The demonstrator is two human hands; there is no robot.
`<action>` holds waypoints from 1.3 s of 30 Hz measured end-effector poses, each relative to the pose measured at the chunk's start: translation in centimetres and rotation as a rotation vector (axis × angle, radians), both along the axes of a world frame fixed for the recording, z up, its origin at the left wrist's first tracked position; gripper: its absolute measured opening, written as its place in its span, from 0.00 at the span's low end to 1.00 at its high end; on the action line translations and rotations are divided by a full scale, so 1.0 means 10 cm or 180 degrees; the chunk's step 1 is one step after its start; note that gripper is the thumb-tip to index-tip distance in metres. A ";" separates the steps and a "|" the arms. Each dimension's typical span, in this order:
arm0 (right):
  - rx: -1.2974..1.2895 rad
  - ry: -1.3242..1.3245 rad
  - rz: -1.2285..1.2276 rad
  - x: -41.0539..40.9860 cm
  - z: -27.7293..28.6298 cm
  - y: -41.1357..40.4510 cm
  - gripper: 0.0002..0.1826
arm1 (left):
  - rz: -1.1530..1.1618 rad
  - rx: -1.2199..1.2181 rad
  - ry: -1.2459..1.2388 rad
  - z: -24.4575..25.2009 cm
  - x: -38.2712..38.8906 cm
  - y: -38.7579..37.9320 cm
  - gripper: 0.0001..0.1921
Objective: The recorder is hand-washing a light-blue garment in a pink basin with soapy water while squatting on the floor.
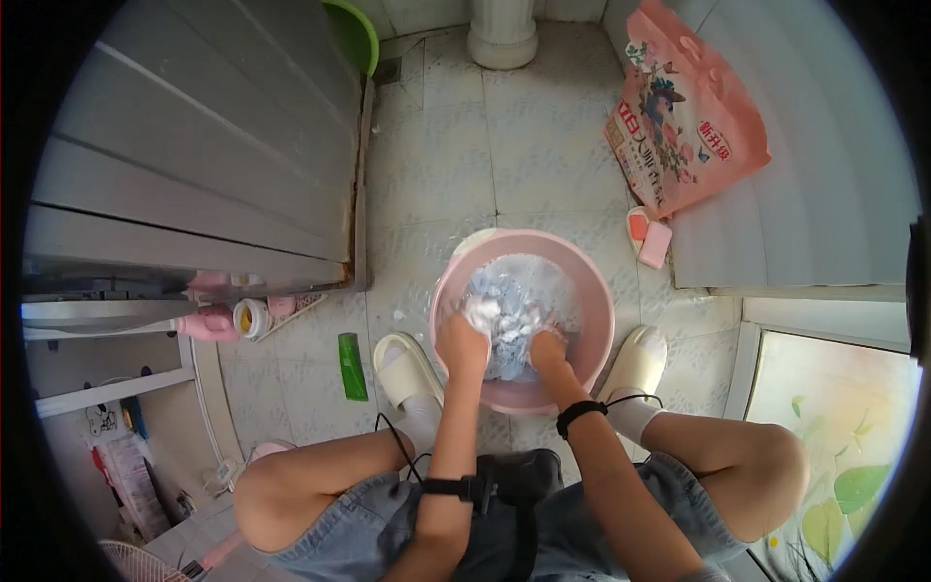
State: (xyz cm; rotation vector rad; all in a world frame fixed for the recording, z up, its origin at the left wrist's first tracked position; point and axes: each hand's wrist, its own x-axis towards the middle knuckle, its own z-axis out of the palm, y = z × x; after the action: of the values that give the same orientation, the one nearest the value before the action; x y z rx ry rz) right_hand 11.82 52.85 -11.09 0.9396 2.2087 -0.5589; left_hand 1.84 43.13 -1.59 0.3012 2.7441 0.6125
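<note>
A round pink plastic basin [598, 291] stands on the tiled floor between my feet. Light blue wet cloth [513, 291] lies in it, in water with white suds. My left hand [464, 342] is at the basin's left side, its fingers down in the foamy cloth and partly hidden. On the right, my right hand [547, 349] reaches into the suds against the same cloth, fingertips under foam. Whether either hand grips the cloth cannot be made out.
A green tube [352, 367] lies left of my slippered foot. Pink soap bars [655, 244] and a pink printed bag [691, 116] are at the right. A grey cabinet [204, 145] stands left, a green basin [356, 36] behind it, a white pedestal [502, 33] at the far wall.
</note>
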 end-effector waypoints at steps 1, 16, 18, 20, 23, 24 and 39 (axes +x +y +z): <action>-0.0176 0.0076 -0.0166 -0.03 0.02 0.05 0.44 | -0.0167 0.0244 0.0598 -0.07 -0.10 0.04 0.15; 0.0675 0.1420 0.0261 0.10 1.18 0.37 0.42 | -0.1629 0.1347 -0.1655 -0.37 -0.12 -0.09 0.27; 0.0937 0.1517 0.0605 0.09 1.42 0.33 0.40 | -0.1881 0.1233 -0.1986 -0.39 -0.01 -0.03 0.33; 0.0796 0.1411 0.0653 -0.01 1.64 0.17 0.39 | -0.1785 0.1389 -0.2091 -0.50 -0.02 -0.08 0.33; 0.0428 0.1096 0.0673 0.00 1.71 0.07 0.40 | -0.1572 0.1150 -0.1993 -0.47 -0.01 -0.05 0.35; 0.0195 0.1580 0.0622 0.02 1.67 0.04 0.40 | -0.1396 0.0740 -0.1711 -0.46 -0.03 -0.05 0.36; 0.0295 0.0257 0.0465 0.10 0.69 -0.22 0.39 | -0.2348 -0.0773 -0.0351 -0.40 0.65 -0.13 0.41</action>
State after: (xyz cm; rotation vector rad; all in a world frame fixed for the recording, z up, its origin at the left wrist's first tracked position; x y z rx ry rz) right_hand 12.82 50.63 -4.22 0.8062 2.3704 -0.4365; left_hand 8.31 41.86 -5.63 1.1009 2.3126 0.0901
